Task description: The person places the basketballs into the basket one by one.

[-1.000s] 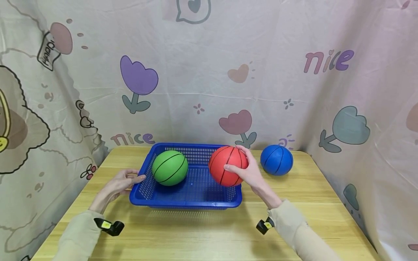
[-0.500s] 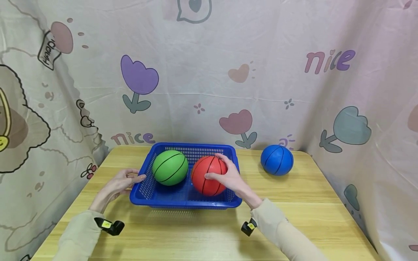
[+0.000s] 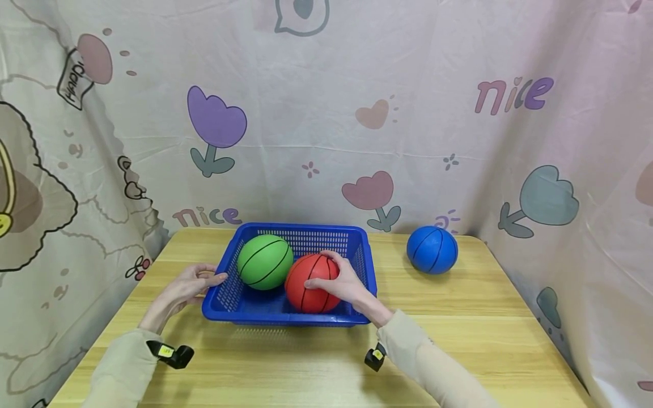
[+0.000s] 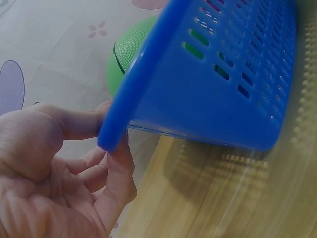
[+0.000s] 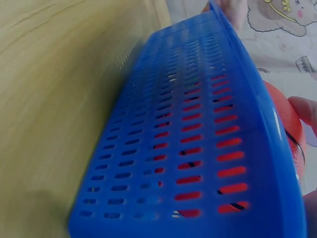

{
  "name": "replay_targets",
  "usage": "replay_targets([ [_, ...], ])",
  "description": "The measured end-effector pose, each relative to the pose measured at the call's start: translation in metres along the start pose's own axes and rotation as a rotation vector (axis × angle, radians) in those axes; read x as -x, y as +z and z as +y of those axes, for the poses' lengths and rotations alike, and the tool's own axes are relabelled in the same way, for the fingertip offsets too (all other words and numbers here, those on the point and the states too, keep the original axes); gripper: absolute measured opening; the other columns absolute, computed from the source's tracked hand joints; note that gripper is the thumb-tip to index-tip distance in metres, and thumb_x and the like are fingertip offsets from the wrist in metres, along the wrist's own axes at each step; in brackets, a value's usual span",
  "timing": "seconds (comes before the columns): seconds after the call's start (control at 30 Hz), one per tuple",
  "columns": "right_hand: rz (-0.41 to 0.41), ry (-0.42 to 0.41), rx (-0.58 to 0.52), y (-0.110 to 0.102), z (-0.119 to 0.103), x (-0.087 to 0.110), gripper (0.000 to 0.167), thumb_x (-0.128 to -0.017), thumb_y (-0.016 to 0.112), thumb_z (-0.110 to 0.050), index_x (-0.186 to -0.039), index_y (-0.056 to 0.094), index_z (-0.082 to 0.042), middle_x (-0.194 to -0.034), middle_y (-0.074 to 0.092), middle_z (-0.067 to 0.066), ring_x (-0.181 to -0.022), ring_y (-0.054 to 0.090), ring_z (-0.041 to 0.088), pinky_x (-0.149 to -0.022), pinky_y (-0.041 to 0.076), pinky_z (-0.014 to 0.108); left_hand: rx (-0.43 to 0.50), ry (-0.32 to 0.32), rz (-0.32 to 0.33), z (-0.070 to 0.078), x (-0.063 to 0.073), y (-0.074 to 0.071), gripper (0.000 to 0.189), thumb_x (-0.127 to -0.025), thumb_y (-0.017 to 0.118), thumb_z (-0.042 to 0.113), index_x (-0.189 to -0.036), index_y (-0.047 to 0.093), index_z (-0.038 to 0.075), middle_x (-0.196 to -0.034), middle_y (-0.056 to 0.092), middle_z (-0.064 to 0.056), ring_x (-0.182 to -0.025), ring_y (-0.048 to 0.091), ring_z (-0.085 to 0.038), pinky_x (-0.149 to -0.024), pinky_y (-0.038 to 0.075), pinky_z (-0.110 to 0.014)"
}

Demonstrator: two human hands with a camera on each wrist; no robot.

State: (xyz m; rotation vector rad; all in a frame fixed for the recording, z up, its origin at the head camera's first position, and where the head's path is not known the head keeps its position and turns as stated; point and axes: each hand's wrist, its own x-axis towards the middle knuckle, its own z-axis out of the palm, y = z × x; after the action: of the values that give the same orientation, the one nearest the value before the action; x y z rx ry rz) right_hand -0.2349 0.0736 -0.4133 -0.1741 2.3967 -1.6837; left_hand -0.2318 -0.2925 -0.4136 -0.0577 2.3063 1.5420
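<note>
Blue basket (image 3: 255, 317), long axis left to right

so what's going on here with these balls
A person is handling balls and a basket. Their left hand pinches the rim of the blue basket, while the right hand holds the red ball inside it, next to the green ball. The blue ball sits outside the basket, on the wooden table to its right.

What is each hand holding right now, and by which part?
Left hand: the blue basket, pinched at its left rim. Right hand: the red ball, gripped round its right side.
</note>
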Motion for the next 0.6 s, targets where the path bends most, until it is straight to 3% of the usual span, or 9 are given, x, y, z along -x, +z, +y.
replay_targets([
  [0.37, -0.031, 0.016, -0.005, 0.0077, 0.0035, -0.0019, 0.084, -0.075, 0.086, -0.036, -0.147, 0.045, -0.021, -0.143, 0.048, 0.017, -0.123, 0.057, 0.034, -0.094, 0.057, 0.052, 0.01, -0.001, -0.002, 0.0005, 0.0002, 0.001, 0.072, -0.102, 0.059, 0.03, -0.147, 0.023, -0.014, -0.133, 0.057, -0.031, -0.09, 0.071, -0.014, -0.08, 0.063, -0.037],
  [0.6, -0.047, 0.029, -0.025, 0.0095, 0.0064, -0.004, 0.083, -0.077, 0.085, -0.036, -0.147, 0.044, -0.02, -0.143, 0.051, 0.015, -0.124, 0.056, 0.032, -0.098, 0.055, 0.053, 0.01, -0.003, 0.002, 0.0002, -0.0004, 0.0005, 0.071, -0.102, 0.059, 0.03, -0.147, 0.024, -0.014, -0.124, 0.065, -0.021, -0.089, 0.071, -0.013, -0.079, 0.063, -0.037],
])
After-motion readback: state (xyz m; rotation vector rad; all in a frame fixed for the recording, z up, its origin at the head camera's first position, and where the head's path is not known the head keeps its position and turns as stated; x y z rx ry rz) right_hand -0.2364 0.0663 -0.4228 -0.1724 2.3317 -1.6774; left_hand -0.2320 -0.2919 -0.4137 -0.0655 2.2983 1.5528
